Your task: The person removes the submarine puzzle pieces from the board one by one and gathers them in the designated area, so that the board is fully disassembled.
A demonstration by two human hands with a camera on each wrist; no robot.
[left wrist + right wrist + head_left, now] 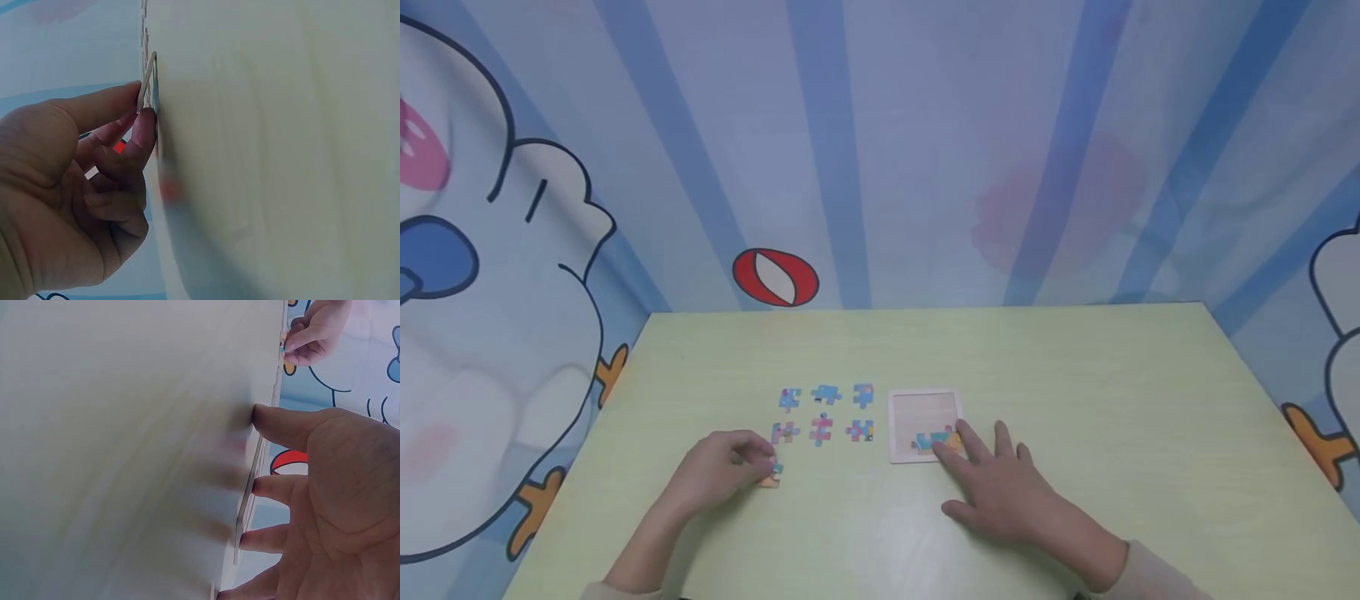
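Observation:
My left hand [722, 468] pinches a jigsaw piece [772, 477] between thumb and fingertips at the left of the table. In the left wrist view this piece [147, 81] stands tilted, one edge raised. My right hand [1003, 496] lies spread, its fingers straight, over the lower right corner of a square, pale puzzle tray [891, 427]. Its fingertips touch the tray's rim and the joined blue and orange pieces [923, 442] along the tray's bottom edge. Those fingers partly hide these pieces.
Between the left hand and the tray, loose jigsaw pieces lie apart in two rows, a blue piece [827, 394] in the back row and a pink piece [822, 429] in the front one. A printed cloth [910, 167] stands behind the pale table [1112, 375].

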